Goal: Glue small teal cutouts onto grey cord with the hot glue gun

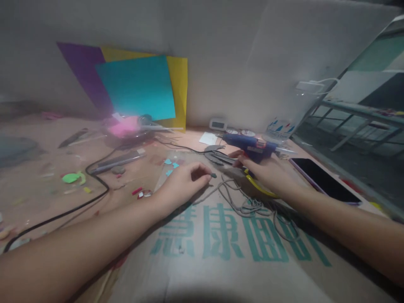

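Observation:
My left hand (189, 181) is closed in a pinch, with a small dark grey-green piece (213, 175) between thumb and fingertip. At the right, my right hand (268, 170) curls its fingers over yellow-handled scissors (259, 188), whose grey blades point left. Part of the grip is hidden beneath the hand. A loose tangle of grey cord (248, 207) lies below both hands, one strand running toward the left wrist. Just behind my right hand is a blue glue gun (252, 145). Grey cut scraps (213, 155) lie by the blades.
A black phone (325, 179) lies right of my right arm. Small turquoise pieces (172, 165) and a craft knife (120, 161) are at the left. A black cable (104, 191) crosses the table. Coloured sheets (139, 88) lean on the back wall, beside a small digital display (218, 124).

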### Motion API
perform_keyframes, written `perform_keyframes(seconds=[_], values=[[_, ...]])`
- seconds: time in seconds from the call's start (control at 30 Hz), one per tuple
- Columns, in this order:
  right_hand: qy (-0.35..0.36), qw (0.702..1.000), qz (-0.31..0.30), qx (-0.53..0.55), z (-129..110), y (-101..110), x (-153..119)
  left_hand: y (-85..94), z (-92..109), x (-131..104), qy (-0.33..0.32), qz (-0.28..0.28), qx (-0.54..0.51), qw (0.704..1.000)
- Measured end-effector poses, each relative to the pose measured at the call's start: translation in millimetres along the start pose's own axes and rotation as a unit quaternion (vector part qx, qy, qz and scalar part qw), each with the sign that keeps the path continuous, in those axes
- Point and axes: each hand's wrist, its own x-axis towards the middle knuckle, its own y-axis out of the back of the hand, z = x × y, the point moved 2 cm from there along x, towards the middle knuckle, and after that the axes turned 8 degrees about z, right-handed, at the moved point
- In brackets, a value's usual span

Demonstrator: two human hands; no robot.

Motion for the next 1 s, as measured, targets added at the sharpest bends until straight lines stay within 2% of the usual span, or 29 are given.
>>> perform_keyframes(seconds=[0.17, 0.33, 0.43, 0.67, 0.77, 1.0], values=[[-0.014, 0.999, -0.017, 0.037, 13, -1, -19, 0.1, -2, 1, 0.006, -0.003, -0.025, 1.0], [0.06, 0.996, -0.039, 0.055, 15, 4, -23, 5.5, 4, 0, -0.016, 0.029, -0.005, 0.999], [0.068, 0.993, -0.055, 0.074, 16, 5, -26, 6.9, 8, -1, -0.02, 0.035, 0.003, 0.999], [0.046, 0.998, -0.031, 0.031, 26, -1, -29, 3.8, 3, 0, -0.043, 0.049, -0.008, 0.998], [0.08, 0.996, -0.028, 0.006, 22, -2, -29, 3.3, 1, 2, -0.042, 0.056, -0.017, 0.997], [0.067, 0.996, -0.035, 0.046, 20, -3, -28, 4.9, 3, 2, -0.027, 0.069, -0.014, 0.997]])
